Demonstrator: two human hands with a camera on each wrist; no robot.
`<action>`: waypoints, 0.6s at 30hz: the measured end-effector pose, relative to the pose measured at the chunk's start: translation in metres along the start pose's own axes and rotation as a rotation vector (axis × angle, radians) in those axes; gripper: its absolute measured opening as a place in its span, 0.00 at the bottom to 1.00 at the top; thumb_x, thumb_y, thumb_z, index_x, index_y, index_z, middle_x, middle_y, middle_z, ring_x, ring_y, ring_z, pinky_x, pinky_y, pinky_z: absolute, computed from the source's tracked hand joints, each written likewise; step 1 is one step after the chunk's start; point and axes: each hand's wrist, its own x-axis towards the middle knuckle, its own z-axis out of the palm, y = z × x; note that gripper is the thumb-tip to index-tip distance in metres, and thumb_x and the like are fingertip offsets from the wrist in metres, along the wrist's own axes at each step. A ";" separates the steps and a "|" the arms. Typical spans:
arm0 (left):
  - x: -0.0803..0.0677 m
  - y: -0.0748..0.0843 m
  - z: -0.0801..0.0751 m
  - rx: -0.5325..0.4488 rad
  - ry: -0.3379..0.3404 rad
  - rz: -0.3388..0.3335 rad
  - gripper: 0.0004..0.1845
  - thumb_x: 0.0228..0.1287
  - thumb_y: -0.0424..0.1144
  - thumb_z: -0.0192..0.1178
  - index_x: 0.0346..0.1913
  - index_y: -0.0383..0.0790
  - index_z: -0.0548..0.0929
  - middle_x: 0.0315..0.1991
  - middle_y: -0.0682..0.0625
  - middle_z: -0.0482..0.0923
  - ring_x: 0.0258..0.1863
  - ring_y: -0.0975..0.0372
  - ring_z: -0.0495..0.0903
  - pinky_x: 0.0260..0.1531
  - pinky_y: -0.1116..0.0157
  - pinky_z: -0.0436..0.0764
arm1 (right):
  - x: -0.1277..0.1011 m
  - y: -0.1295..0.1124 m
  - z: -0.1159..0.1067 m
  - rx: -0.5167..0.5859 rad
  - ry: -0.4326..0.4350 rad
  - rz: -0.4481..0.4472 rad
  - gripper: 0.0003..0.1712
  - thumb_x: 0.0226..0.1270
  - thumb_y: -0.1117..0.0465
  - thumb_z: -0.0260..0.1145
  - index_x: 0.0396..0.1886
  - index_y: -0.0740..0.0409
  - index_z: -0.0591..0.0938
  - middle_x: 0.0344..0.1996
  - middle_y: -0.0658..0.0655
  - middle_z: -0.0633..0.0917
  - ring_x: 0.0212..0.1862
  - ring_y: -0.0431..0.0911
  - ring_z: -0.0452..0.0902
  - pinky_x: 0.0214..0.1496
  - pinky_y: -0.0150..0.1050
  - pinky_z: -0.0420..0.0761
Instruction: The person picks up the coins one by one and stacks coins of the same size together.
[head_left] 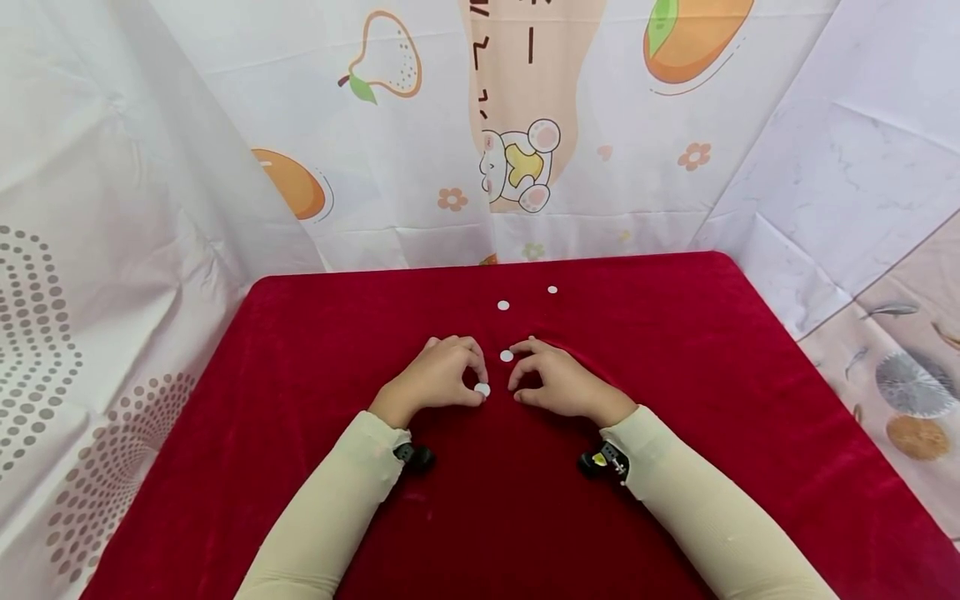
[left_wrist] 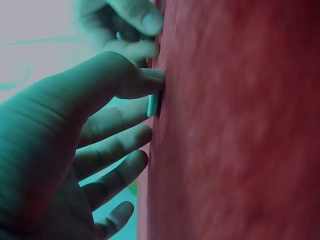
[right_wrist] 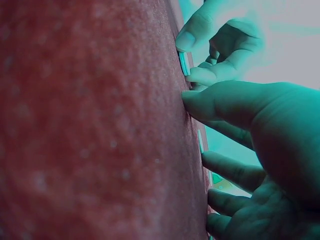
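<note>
My left hand pinches a small white disc at the red cloth, thumb on the near side and index finger on the far side. In the left wrist view the disc shows edge-on by the thumb; its other fingers are spread. From the right wrist view, the disc's edge looks like two thin layers. My right hand rests low over the cloth, fingers bent loosely with a gap between thumb and index finger. One fingertip lies right at the edge of a second white disc.
Two more white discs lie farther back, one near the middle and one to its right. A red velvet cloth covers the table. Printed white curtains hang behind it and along both sides.
</note>
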 end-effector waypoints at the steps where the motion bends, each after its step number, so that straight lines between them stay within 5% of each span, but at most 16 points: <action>1: -0.001 -0.002 -0.001 -0.005 0.001 -0.012 0.03 0.56 0.48 0.75 0.32 0.59 0.89 0.47 0.62 0.79 0.50 0.65 0.76 0.55 0.54 0.68 | 0.000 0.000 0.000 -0.002 0.000 -0.001 0.06 0.64 0.59 0.76 0.37 0.41 0.91 0.70 0.57 0.75 0.71 0.52 0.70 0.68 0.52 0.75; 10: -0.005 -0.017 -0.009 -0.132 -0.010 -0.065 0.04 0.57 0.44 0.75 0.31 0.56 0.88 0.42 0.61 0.78 0.42 0.64 0.75 0.52 0.58 0.75 | 0.000 0.000 0.000 0.003 -0.003 0.019 0.06 0.64 0.59 0.76 0.37 0.40 0.90 0.71 0.56 0.74 0.74 0.55 0.66 0.73 0.55 0.71; 18: -0.007 -0.022 -0.012 -0.184 -0.045 -0.045 0.04 0.58 0.41 0.75 0.32 0.54 0.88 0.43 0.59 0.78 0.42 0.62 0.76 0.47 0.63 0.79 | 0.000 0.002 0.001 0.010 0.018 0.020 0.08 0.64 0.59 0.76 0.41 0.42 0.89 0.70 0.55 0.76 0.73 0.53 0.69 0.71 0.55 0.72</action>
